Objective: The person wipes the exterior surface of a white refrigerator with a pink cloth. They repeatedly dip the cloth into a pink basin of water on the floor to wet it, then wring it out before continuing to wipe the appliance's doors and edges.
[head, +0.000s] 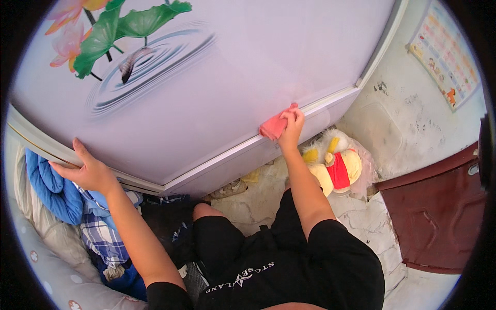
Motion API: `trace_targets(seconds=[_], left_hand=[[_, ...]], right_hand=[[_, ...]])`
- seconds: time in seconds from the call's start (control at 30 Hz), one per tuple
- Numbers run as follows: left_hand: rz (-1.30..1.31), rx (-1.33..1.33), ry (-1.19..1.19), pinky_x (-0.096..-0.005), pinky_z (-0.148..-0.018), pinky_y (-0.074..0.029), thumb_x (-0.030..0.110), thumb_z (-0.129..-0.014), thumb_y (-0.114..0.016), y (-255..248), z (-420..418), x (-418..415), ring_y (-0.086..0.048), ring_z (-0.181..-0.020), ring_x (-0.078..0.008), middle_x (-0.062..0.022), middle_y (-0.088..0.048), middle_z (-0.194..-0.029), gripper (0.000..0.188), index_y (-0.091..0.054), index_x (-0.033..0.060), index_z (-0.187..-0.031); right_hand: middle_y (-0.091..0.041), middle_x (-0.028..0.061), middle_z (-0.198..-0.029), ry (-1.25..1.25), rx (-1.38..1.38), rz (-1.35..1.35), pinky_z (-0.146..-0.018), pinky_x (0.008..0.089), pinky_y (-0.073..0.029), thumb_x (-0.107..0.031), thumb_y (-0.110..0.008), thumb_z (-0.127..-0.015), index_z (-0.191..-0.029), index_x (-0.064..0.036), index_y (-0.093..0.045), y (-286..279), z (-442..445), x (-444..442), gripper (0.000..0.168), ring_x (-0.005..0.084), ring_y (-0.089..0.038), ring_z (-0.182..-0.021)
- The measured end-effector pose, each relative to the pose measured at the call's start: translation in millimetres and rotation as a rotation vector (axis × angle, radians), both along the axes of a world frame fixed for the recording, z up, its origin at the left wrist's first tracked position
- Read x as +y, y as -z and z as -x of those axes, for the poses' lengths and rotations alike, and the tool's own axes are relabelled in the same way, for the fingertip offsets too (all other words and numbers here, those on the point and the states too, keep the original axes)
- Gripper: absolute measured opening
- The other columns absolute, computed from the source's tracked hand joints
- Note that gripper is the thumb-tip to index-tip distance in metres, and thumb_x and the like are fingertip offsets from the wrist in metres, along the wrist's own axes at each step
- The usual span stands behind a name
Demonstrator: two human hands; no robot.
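Note:
A pale lilac sliding wardrobe door (240,85), printed with lotus flowers, leaves and a fish, spreads before me. My right hand (291,126) grips a folded red cloth (274,126) against the white lower rail (217,154) of the door. At the left, my left hand (90,168) is spread over the door's edge frame (46,145), thumb on the panel side and fingers on the outer side. Nothing else shows in that hand.
Blue bedding (58,190) and a plaid cloth (104,236) are heaped at the left. Plush toys (341,168) sit on the marbled floor (252,205) at right. A stained wall (387,120) with a poster (445,58) and a dark red door (438,217) stand further right.

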State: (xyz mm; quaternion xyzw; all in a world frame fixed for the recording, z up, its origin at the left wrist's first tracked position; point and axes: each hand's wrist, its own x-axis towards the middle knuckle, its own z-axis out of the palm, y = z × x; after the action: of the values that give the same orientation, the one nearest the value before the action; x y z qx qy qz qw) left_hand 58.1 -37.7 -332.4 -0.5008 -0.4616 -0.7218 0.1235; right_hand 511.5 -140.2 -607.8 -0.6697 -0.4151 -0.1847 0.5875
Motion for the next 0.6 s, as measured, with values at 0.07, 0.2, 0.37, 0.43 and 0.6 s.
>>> trace_targets(seconds=[0.07, 0.2, 0.37, 0.43, 0.6], left_hand=[[0.009, -0.009, -0.018, -0.0409, -0.118, -0.045, 0.034, -0.098, -0.081, -0.3, -0.2, -0.4, -0.052, -0.144, -0.0341, -0.0262, -0.042, -0.163, 0.095, -0.025, -0.0084, -0.163], [0.039, -0.027, -0.045, -0.0416, -0.12, -0.045, 0.034, -0.098, -0.081, -2.1, -5.5, -2.8, -0.05, -0.145, -0.0352, -0.0275, -0.041, -0.163, 0.096, -0.025, -0.0086, -0.164], [0.025, 0.039, -0.01, -0.0464, -0.12, -0.044, 0.032, -0.097, -0.082, 5.8, 12.4, 2.6, -0.051, -0.143, -0.0395, -0.0318, -0.041, -0.16, 0.1, -0.02, -0.0099, -0.163], [0.007, 0.006, 0.061, -0.0498, -0.122, -0.041, 0.028, -0.098, -0.081, 6.1, 3.8, -1.5, -0.046, -0.146, -0.0412, -0.0337, -0.035, -0.163, 0.1, -0.017, -0.0101, -0.164], [0.273, 0.065, 0.004, -0.0516, -0.127, -0.032, 0.02, -0.101, -0.076, -7.1, -5.7, -29.4, -0.031, -0.156, -0.0418, -0.0345, -0.017, -0.17, 0.103, -0.003, -0.0114, -0.165]], right_hand=[[-0.057, 0.0137, -0.127, -0.041, -0.054, 0.066, -0.108, 0.0456, -0.043, 0.007, -0.066, -0.08, -0.094, -0.011, -0.068, 10.4, -3.9, -9.7, 0.023, 0.0379, -0.053, -0.123], [-0.058, 0.0127, -0.126, -0.151, -0.029, 0.076, -0.108, 0.0462, -0.044, 0.007, -0.065, -0.082, -0.099, -0.012, -0.069, 1.5, -17.0, -19.3, 0.026, 0.0361, -0.054, -0.123], [-0.067, 0.01, -0.124, -0.74, 1.284, -0.382, -0.105, 0.0419, -0.052, 0.001, -0.065, -0.094, -0.126, -0.012, -0.063, -65.4, -14.4, -65.1, 0.034, 0.0286, -0.065, -0.118], [-0.069, 0.0104, -0.124, -0.792, 1.362, -0.353, -0.103, 0.0414, -0.054, 0.001, -0.065, -0.095, -0.131, -0.008, -0.062, -105.6, -19.3, -84.1, 0.037, 0.0275, -0.067, -0.116], [-0.069, 0.0124, -0.13, -1.025, 1.658, -0.228, -0.11, 0.0488, -0.051, -0.007, -0.067, -0.098, -0.134, -0.004, -0.061, -141.7, -29.0, -148.2, 0.037, 0.0306, -0.064, -0.126]])
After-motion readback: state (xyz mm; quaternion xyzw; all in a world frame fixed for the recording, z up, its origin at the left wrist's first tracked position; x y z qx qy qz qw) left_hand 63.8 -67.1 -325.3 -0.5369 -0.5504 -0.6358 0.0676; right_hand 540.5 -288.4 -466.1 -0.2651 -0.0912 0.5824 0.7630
